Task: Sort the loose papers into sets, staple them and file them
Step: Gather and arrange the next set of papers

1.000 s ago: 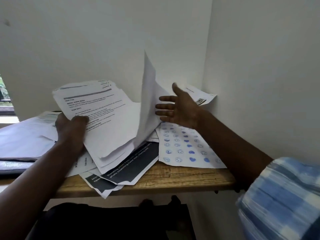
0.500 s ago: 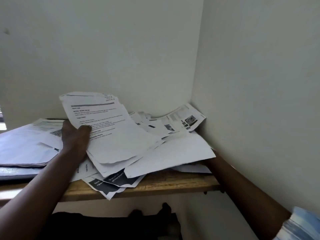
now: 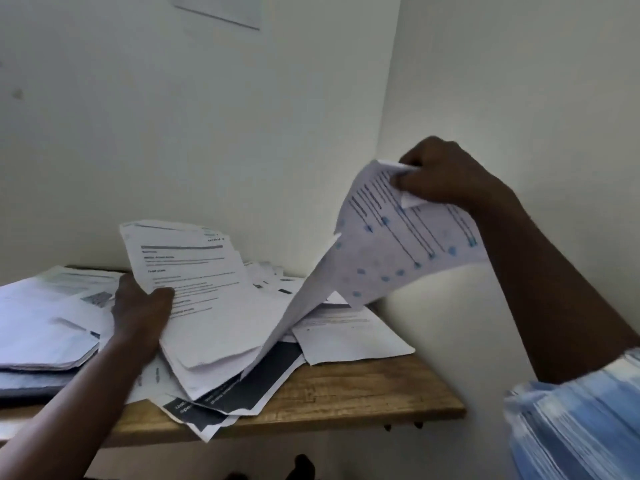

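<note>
A messy pile of loose papers [image 3: 221,344] covers the wooden shelf [image 3: 363,393]. My left hand [image 3: 142,306] grips a stack of printed text sheets [image 3: 194,271] at its left edge, thumb on top. My right hand [image 3: 440,174] is raised near the right wall and pinches the corner of a sheet with blue dots and lines [image 3: 398,247]. That sheet hangs down, and its lower end reaches into the pile. Dark-printed pages [image 3: 249,389] stick out over the shelf's front edge.
A thick bundle of papers on a blue folder [image 3: 41,341] lies at the left. White walls meet in a corner behind and to the right of the shelf. A white sheet [image 3: 353,337] lies flat at the right end. A pale sheet [image 3: 221,8] hangs on the wall above.
My right hand came out from under the pile and rose toward the right wall, lifting the blue-dotted sheet by its corner. The left hand kept its grip on the text stack.
</note>
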### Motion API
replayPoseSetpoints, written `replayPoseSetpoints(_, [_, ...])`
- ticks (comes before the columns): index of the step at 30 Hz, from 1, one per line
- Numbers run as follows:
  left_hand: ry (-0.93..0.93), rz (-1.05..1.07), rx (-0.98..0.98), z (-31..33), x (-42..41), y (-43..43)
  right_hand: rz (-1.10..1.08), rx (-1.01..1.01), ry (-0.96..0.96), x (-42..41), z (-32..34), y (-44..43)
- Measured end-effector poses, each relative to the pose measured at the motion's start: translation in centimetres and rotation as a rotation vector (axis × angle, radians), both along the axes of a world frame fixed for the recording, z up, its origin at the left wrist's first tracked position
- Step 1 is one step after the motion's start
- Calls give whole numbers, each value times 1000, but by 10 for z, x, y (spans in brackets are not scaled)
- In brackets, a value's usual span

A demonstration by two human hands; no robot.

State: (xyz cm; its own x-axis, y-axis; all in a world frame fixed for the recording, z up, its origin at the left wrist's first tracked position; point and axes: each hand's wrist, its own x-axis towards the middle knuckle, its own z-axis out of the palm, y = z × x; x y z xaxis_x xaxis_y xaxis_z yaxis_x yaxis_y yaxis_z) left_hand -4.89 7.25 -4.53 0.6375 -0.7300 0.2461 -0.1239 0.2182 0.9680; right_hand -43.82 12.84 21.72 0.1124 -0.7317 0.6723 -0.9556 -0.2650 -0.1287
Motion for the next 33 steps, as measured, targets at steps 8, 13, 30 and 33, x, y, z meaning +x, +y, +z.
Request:
replayPoseSetpoints(8, [-14, -19, 5, 9, -10, 13, -66, -415, -152, 31, 23, 4])
replayPoseSetpoints(13, [-28, -30, -6, 9, -9, 12, 138, -314, -419, 42, 37, -2])
replayPoseSetpoints(30, [-38, -89, -54, 9, -8, 16, 458, 611, -1096, 86, -122, -123])
replayPoseSetpoints(33, [-91, -53, -34, -4, 6, -1, 452, 608, -1162, 83, -152, -128])
